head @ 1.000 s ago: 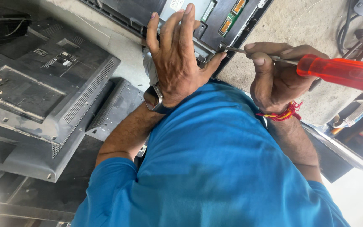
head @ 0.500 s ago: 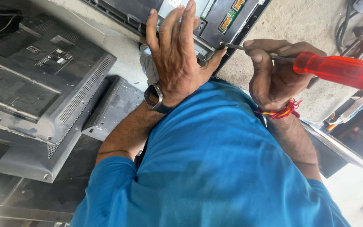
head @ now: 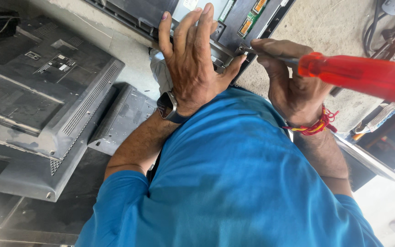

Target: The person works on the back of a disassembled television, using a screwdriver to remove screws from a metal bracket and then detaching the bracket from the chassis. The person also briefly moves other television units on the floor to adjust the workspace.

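We're in the middle of working a screw on the back of an opened flat-screen chassis point(head: 161, 11), the dark one lying on the concrete floor point(head: 325, 27) at the top of the view. Our right hand point(head: 293, 87) has its fingers wrapped around the metal shaft of a red-handled screwdriver point(head: 366, 75), with the tip sitting at the metal bracket point(head: 220, 52) right by the edge of the panel. Our left hand point(head: 193, 64) is laid flat on that same bracket, fingers spread wide and holding nothing, just pressing the frame down.

A few thoughts on doing this bit well:

- Choking up on the shaft like that gives good tip control, but not much torque. If the screw is stubborn, we'd probably do better moving the grip back to the handle.
- Keep the driver lined up straight with the screw. We can't actually see the screw head from here, so go by feel and don't let the tip cam out.
- The left thumb is very close to the tip. A slip would likely go straight into it, so we'd slide that hand a little away.
- The green circuit boards point(head: 252, 13) sit just beyond the bracket; a skidding tip could scratch them.

The other grey TV back shell point(head: 37, 105) on the left is well clear of all this.
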Motion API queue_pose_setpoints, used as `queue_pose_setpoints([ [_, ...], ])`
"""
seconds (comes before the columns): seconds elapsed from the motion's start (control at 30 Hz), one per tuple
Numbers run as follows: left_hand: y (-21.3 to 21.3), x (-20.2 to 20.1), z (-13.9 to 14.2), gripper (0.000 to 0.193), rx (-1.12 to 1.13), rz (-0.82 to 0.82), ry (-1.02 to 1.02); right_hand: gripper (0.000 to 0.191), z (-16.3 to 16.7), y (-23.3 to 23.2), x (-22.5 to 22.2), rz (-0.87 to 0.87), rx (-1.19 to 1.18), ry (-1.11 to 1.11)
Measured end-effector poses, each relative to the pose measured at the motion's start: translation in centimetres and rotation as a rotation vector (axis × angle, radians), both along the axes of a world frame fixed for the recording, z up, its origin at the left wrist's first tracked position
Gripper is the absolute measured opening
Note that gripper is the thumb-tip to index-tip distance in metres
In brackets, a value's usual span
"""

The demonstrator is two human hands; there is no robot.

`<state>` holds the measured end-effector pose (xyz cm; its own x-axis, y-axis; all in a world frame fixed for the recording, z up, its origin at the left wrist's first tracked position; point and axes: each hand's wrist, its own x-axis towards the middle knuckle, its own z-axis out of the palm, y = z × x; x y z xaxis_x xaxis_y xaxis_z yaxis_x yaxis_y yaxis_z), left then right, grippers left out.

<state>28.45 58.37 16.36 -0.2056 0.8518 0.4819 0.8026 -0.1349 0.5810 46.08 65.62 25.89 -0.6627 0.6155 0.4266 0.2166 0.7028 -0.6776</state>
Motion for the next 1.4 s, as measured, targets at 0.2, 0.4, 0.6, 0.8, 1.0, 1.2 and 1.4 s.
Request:
queue_pose_setpoints([
  [0.2,0.0,0.0,0.2,0.093,-0.031,-0.016,-0.07,0.031,-1.1,-0.3,0.0,-0.101,-0.149,0.068],
  [0.4,0.1,0.1,0.1,0.096,-0.028,0.005,-0.022,0.027,0.8,-0.4,0.7,-0.078,-0.341,-0.017],
  [0.6,0.0,0.1,0.1,0.096,-0.03,0.005,-0.029,0.023,0.4,0.6,-0.5,-0.048,-0.283,-0.001],
  [0.8,0.0,0.2,0.5,0.095,-0.02,0.032,0.008,0.032,1.0,0.5,-0.6,0.004,-0.071,-0.092],
  [1.0,-0.5,0.7,1.3,0.093,-0.114,0.03,-0.028,0.031,1.0,0.5,-0.3,-0.031,0.083,-0.115],
  [1.2,-0.1,0.7,1.5,0.103,-0.1,0.026,0.023,0.03,2.2,-0.7,-0.4,-0.101,0.004,-0.025],
  [1.4,-0.7,0.6,2.3,0.108,-0.187,-0.041,0.022,0.028,0.9,-0.7,0.9,-0.197,-0.051,-0.045],
])
